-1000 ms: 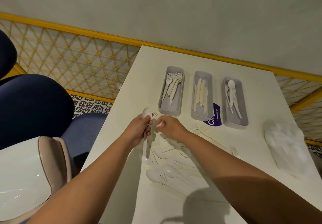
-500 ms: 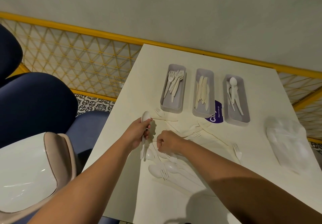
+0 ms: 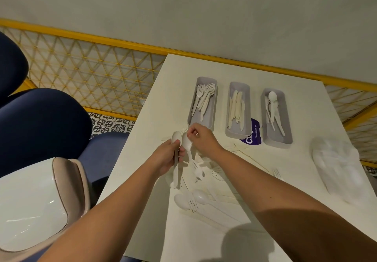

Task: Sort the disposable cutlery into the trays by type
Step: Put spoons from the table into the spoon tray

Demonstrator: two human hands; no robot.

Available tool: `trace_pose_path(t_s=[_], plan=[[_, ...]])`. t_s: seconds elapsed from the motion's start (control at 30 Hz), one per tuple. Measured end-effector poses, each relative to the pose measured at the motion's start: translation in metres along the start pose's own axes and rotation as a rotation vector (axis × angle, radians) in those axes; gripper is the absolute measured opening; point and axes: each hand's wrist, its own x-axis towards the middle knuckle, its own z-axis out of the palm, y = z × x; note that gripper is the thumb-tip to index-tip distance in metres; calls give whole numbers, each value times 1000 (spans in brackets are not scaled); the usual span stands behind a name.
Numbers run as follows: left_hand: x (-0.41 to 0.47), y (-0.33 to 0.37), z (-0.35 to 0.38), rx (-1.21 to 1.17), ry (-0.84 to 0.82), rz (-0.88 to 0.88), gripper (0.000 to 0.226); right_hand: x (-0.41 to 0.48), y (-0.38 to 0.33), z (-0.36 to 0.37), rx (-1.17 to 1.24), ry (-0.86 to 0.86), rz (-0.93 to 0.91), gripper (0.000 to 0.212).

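white plastic, bowl up: the first spoon (image 3: 176,137) stands upright over the near-left part of the table (image 3: 155,106). its handle is wrapped by the curled fingers of the left hand (image 3: 166,156) and runs down past the palm. just beside it is the second spoon (image 3: 186,143), also bowl up, with its handle slanting down toward the pile. whether the two bowls touch cannot be told. the right hand (image 3: 202,137) pinches this second spoon at the top of its bowl between thumb and fingertips, the remaining fingers curled in.

below both hands a loose pile (image 3: 201,198) of pale spoons and forks lies flat on the table. a stray fork (image 3: 277,173) lies apart from it to the right.

beyond the hands three grey trays stand side by side, long sides parallel:
- the fork tray (image 3: 192,106) on the left holds forks.
- the knife tray (image 3: 236,132) in the middle holds knives.
- the spoon tray (image 3: 275,137) on the right holds spoons.

a purple sticker (image 3: 252,134) shows between the near ends of the knife and spoon trays. a crumpled clear plastic bag (image 3: 336,168) lies near the table's right edge.

off the table to the left are dark blue chairs (image 3: 40,123) and, nearer, a white seat (image 3: 30,200) with a beige rim. a yellow mesh railing (image 3: 91,74) runs behind, under a grey wall (image 3: 183,6).
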Motion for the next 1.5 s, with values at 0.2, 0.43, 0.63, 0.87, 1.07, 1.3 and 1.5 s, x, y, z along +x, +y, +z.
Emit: trace_pose_path(t_s=[0.2,0.43,0.63,0.87,1.07,1.3,1.5], plan=[[3,11,18,40,-72,63,22,6,-3,-8,91,141,10,11],[8,30,44,-20,-92,63,43,10,-3,-28,161,201,80,3],[26,39,63,45,-89,145,35,11,-2,-40,264,240,106,4],[44,64,104,-143,-26,139,16,-10,-3,-67,513,-42,325,37],[68,71,144,7,-26,187,15,-10,21,-103,399,28,265,23],[85,68,195,220,-97,168,30,-7,60,-144,224,258,172,31],[99,53,229,395,-140,189,38,10,100,-192,106,440,309,45]])
